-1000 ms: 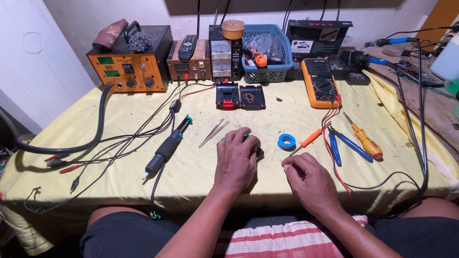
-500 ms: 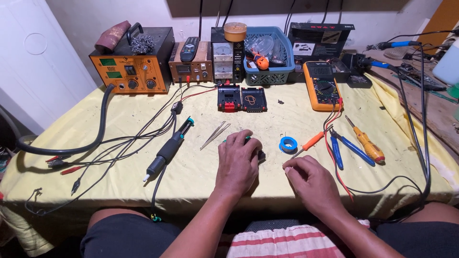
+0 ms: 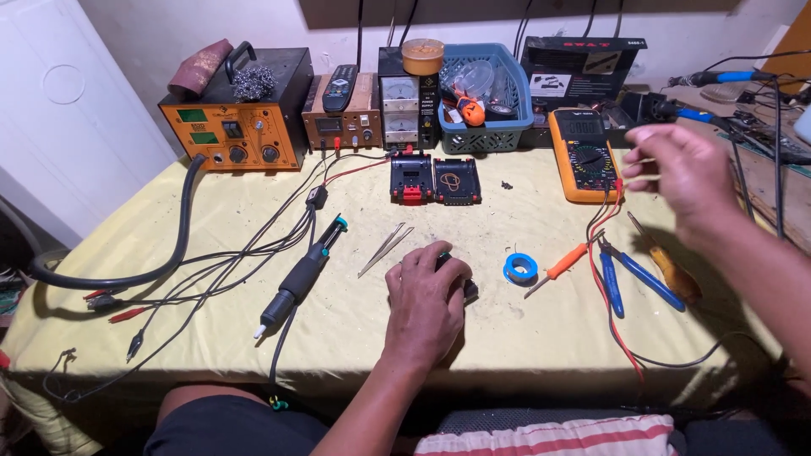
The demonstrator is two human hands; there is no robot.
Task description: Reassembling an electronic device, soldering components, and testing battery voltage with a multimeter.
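Back row of the table (image 3: pixel 211 338), upper frame, l to r: soldering station (image 3: pixel 236 127) w/ wire-wool ball (image 3: pixel 252 82) on top, a smaller unit (image 3: pixel 342 122) w/ remote (image 3: pixel 340 87) lying on it, power supply (image 3: pixel 408 105) w/ round tin (image 3: pixel 422 56) on top, basket (image 3: pixel 490 131), box (image 3: pixel 583 67) behind multimeter (image 3: pixel 585 154). Just in front of the supply: two battery packs (image 3: pixel 435 180) side by side. Frame centre: left hand (image 3: pixel 425 300) rests on a small part (image 3: pixel 467 290); tweezers (image 3: pixel 384 248) up-left of it, handpiece (image 3: pixel 302 274) further left, tape roll (image 3: pixel 520 268) just right. Right of the roll: small screwdriver (image 3: pixel 555 270), cutters (image 3: pixel 629 274), bigger screwdriver (image 3: pixel 672 270). Right hand (image 3: pixel 684 173) raised at upper right, above those tools. Clip leads (image 3: pixel 110 304) at far left.
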